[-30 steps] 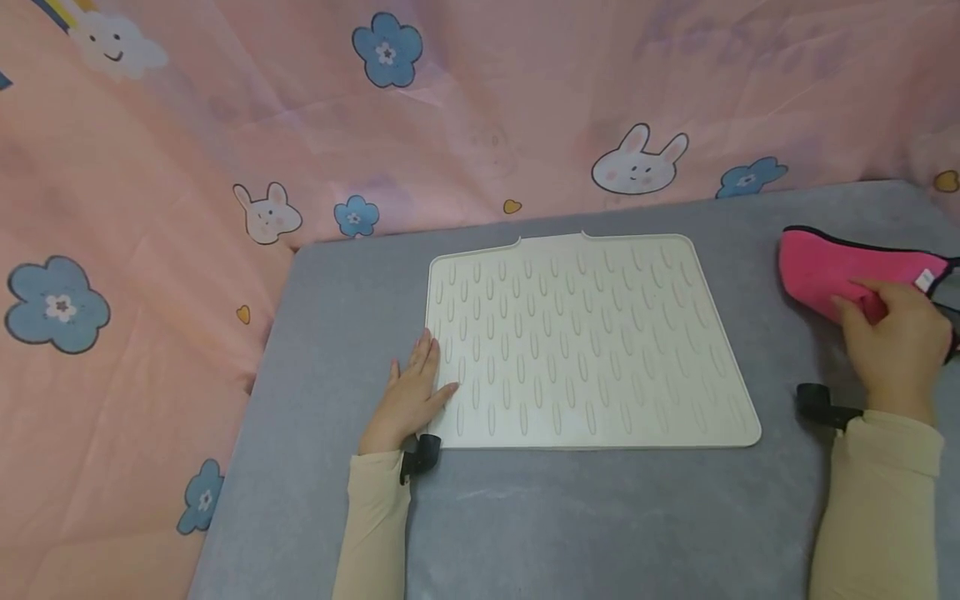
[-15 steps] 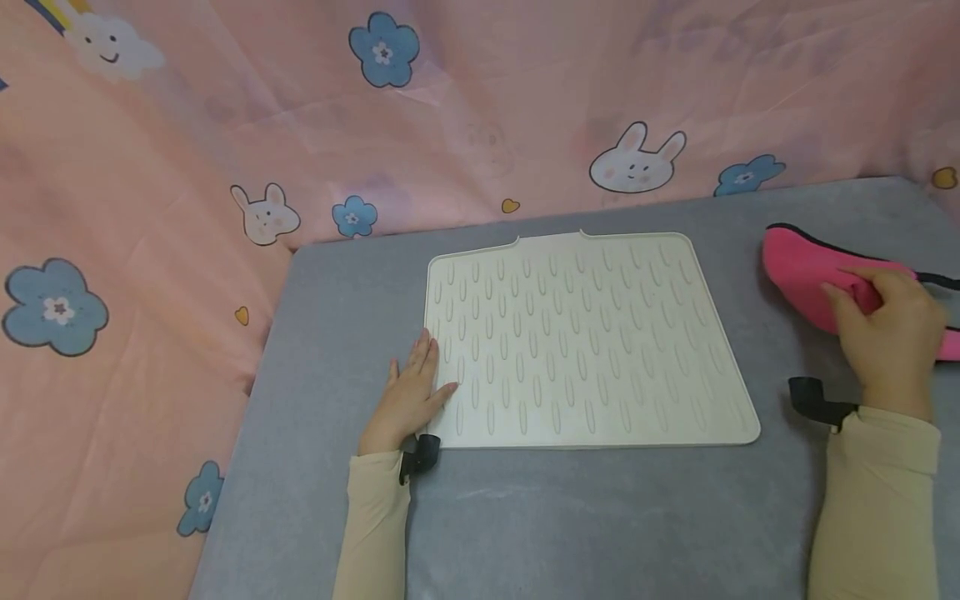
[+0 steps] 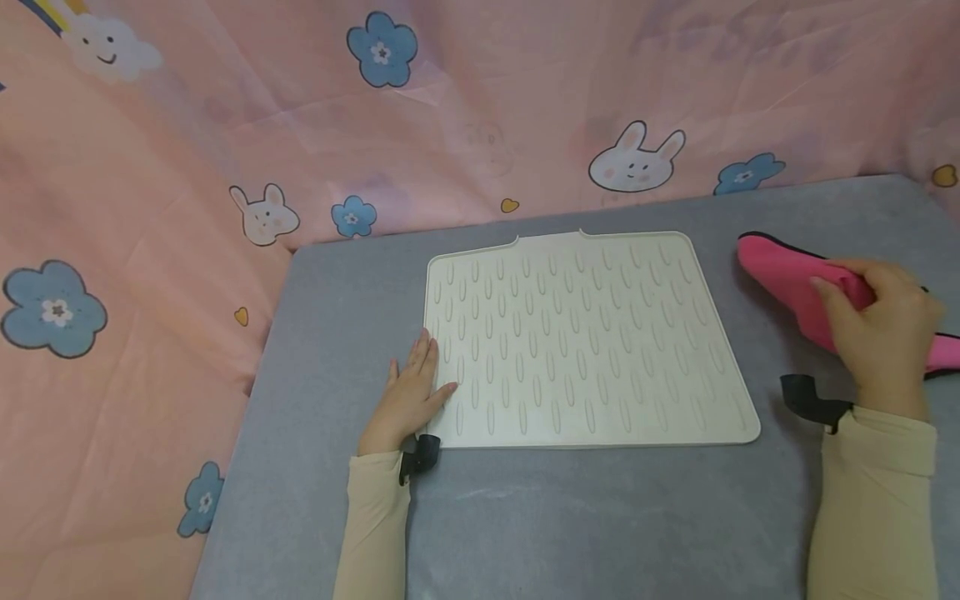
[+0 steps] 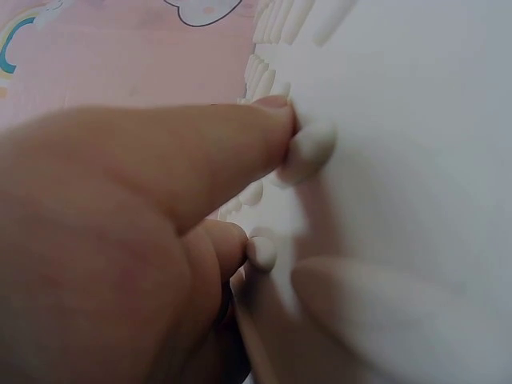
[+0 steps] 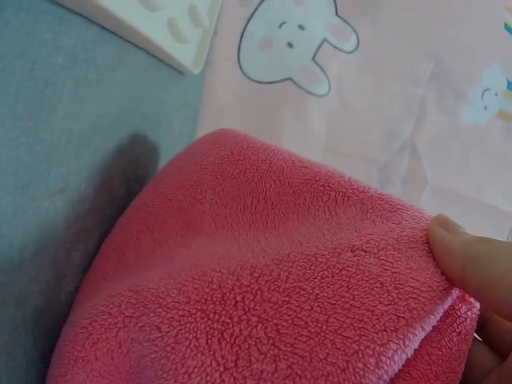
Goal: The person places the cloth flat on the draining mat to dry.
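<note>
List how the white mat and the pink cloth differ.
Pose: the white mat lies flat on the table; the pink cloth is pinched up by the right hand. Surface: the mat has raised oval bumps; the cloth looks fuzzy. Shared: both are touched, the mat by the left hand.

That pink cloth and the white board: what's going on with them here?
A person is working with two bare hands at a grey-covered table. The left hand rests on the left edge of the ridged white board. The right hand pinches the fuzzy, black-edged pink cloth, off to the board's right. The cloth is apart from the board; whether all of it is off the table is hard to tell.
</note>
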{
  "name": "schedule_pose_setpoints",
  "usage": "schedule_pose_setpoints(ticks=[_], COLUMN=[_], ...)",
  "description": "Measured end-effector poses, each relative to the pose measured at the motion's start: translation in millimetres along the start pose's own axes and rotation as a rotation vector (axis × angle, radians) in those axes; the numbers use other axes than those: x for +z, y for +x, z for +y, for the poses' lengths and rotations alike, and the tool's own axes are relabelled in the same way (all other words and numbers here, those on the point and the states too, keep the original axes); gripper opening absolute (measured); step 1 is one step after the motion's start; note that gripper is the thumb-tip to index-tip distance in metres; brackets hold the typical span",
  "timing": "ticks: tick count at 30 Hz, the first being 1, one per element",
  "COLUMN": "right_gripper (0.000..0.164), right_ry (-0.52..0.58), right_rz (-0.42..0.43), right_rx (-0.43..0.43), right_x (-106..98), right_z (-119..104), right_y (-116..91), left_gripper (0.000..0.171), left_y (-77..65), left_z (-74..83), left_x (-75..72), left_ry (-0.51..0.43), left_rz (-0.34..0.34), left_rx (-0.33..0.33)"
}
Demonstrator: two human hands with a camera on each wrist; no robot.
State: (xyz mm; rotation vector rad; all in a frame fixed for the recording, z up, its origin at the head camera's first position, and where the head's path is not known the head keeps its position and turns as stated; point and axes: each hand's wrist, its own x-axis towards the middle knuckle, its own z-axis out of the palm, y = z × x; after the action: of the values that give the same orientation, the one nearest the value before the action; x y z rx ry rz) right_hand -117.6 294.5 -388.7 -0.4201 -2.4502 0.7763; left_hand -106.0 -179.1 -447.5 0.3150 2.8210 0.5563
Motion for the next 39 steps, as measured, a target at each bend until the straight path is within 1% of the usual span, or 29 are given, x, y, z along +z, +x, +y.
schedule_pose_setpoints(ticks=[2,8,14,21,28,35,39], right_gripper=[0.036,0.036,0.033,0.035,0.03,0.029,0.027], right_ry=[0.007,0.014,0.038,0.031,0.081,0.101,0.127], right_rz=[0.019,0.028,0.043,0.023,0.076,0.087,0.096], right_rx=[-0.025,-0.008,-0.035,-0.002,-0.078,-0.131,-0.186], right_x=[0,-1,-3,-4,-4,-5,-7], right_z=[-1,-5,-11,-15,-16,-22,-26], right_y=[0,1,0,-1,-3,-4,-6], left_gripper=[0.075,0.075,0.075,0.075,0.074,0.074,0.074], left_y=[-0.2,-0.9,-1.0,-1.0,-1.4,-1.1,-1.3], left_z=[-0.5,-2.1,-2.4,-0.5,-0.1,-0.7,-0.2], left_x=[0.3,1.2,1.6,0.2,-0.5,-0.1,-0.3], left_ry=[-0.003,-0.007,-0.011,0.0,0.001,0.002,-0.004], left_rz=[0.003,0.01,0.01,0.006,0.002,-0.002,-0.005], left_rx=[0.002,0.001,0.002,0.004,0.004,0.004,0.0])
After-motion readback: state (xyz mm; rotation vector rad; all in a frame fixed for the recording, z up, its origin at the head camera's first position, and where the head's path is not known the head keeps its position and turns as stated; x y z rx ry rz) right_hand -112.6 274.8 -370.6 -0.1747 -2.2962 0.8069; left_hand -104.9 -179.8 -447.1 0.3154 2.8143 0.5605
